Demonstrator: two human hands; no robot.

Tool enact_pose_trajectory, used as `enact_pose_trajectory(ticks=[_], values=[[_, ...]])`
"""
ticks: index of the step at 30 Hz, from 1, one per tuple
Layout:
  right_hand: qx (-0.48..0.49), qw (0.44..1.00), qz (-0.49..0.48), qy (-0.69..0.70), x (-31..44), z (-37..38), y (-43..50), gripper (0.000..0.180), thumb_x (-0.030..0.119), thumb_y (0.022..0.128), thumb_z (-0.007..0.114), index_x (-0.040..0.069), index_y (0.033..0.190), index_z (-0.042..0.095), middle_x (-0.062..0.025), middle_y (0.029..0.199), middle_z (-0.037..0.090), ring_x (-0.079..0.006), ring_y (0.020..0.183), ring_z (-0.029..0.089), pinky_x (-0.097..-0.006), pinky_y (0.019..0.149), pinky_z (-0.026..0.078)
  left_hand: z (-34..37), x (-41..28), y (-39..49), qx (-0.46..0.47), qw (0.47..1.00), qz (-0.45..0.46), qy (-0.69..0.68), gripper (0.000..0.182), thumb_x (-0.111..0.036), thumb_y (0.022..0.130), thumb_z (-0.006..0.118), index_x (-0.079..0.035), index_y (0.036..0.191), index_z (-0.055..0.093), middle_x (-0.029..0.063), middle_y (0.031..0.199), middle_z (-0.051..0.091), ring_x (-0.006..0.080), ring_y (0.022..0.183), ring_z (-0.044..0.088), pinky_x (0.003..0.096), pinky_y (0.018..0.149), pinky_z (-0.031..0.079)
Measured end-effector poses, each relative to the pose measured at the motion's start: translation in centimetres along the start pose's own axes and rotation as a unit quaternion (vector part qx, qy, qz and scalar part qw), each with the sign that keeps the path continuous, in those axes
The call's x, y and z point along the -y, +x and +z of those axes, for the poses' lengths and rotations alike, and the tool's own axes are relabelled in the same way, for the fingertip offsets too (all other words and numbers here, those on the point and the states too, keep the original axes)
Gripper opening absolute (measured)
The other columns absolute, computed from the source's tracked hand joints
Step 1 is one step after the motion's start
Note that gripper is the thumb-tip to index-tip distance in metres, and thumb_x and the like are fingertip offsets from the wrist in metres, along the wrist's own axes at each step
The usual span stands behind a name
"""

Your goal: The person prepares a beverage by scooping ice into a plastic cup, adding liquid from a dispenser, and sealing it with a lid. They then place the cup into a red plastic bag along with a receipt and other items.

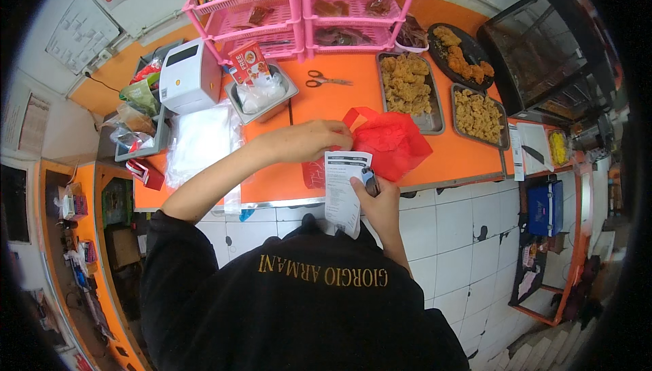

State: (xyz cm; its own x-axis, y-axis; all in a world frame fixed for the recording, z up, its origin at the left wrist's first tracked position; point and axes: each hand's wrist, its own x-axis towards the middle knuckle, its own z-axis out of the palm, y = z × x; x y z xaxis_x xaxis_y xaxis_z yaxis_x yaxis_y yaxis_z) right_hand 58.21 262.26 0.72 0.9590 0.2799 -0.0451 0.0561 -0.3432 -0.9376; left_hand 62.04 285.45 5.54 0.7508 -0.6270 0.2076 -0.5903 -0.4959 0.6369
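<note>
A red fabric bag (392, 141) with a handle loop lies near the front edge of the orange table. At the bag's left side is my left hand (323, 139), fingers bent at its handle and the top of the paper; whether they pinch either is unclear. My right hand (379, 197) holds a small stapler (371, 181), dark and light blue, against a printed paper slip (342, 187), with the thumb over the slip. The slip hangs over the table edge in front of the bag. Scissors (326, 82) lie farther back on the table.
Trays of fried chicken (437, 111) and small fried pieces (478, 116) stand right, beside a black plate (458, 73) and glass display case (540, 55). Pink racks (300, 40) stand behind. Left are a metal tub (285, 101), clear plastic bags (201, 136), a white label printer (188, 75) and tape dispenser (147, 173).
</note>
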Motion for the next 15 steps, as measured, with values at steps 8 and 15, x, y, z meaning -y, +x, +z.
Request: enact_pose_trajectory(ticks=[8,15], values=[[0.049,0.997,0.023,-0.049,0.3,-1.7,0.8,0.026,0.021,0.084,0.075,-0.004,0.078,0.067,-0.0001,0.053,0.054,-0.0072,0.046,0.048,-0.0271,0.045,0.037,-0.6,-1.0,0.4,0.054,0.992,-0.092,0.06,0.033,-0.007,0.076,0.065,-0.004,0.109,0.065,0.0163,0.111,0.063,0.0357,0.102,0.063,0.0426,0.087,0.052],[0.092,0.992,0.05,-0.077,0.9,-4.7,-0.1,0.034,0.028,0.084,0.073,-0.005,0.09,0.068,-0.0138,0.07,0.066,-0.0191,0.062,0.061,-0.035,0.059,0.046,1.6,-1.6,1.9,-0.049,0.987,-0.046,0.143,0.023,-0.013,0.078,0.068,-0.004,0.099,0.068,0.0144,0.099,0.064,0.0332,0.095,0.064,0.0443,0.081,0.053]])
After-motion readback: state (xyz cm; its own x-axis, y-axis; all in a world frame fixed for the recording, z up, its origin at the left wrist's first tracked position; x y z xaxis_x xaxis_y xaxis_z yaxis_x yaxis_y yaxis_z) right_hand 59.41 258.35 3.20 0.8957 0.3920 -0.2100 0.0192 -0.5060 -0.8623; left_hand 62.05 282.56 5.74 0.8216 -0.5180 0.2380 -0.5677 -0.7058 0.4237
